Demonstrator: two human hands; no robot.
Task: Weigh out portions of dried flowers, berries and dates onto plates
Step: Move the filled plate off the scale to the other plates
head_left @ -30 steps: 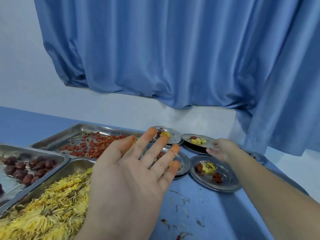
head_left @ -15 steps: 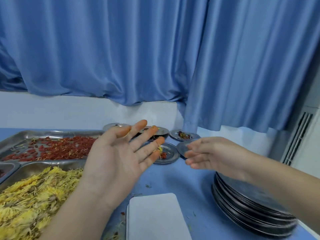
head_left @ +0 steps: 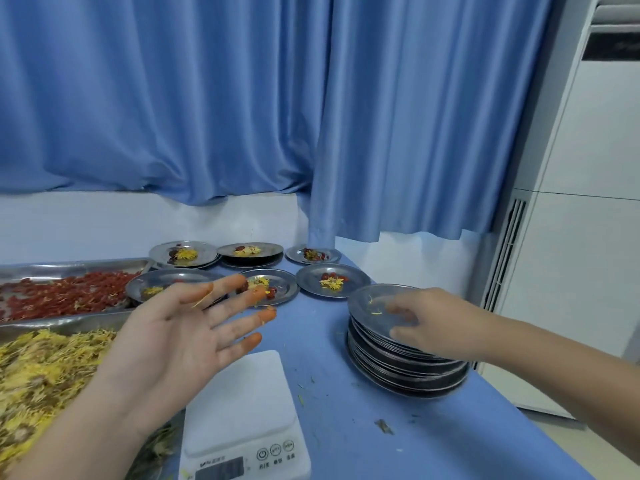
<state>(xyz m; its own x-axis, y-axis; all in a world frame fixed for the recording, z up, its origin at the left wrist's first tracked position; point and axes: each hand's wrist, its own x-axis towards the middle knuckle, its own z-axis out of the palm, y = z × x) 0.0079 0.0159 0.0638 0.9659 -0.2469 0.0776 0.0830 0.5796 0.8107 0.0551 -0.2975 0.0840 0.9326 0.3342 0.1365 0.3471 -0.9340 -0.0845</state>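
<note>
Steel plates [head_left: 408, 368], round, shallow, stacked right of the white scale [head_left: 242, 410]; right hand [head_left: 429, 320] lies on the top one, grip not determinable. Left hand [head_left: 187, 341] above the scale: spread flat, empty, fingertips [head_left: 266, 315] orange. Yellow flowers [head_left: 41, 368] and red berries [head_left: 62, 296] in trays [head_left: 69, 268] left of it. Blue surface [head_left: 346, 427], littered; blue curtain [head_left: 242, 98] behind.

Our left hand [head_left: 180, 337] and right hand [head_left: 433, 323] are bare, forearms too; orange residue tips our left fingers [head_left: 254, 339], a yellow petal [head_left: 202, 300] clinging.
</note>
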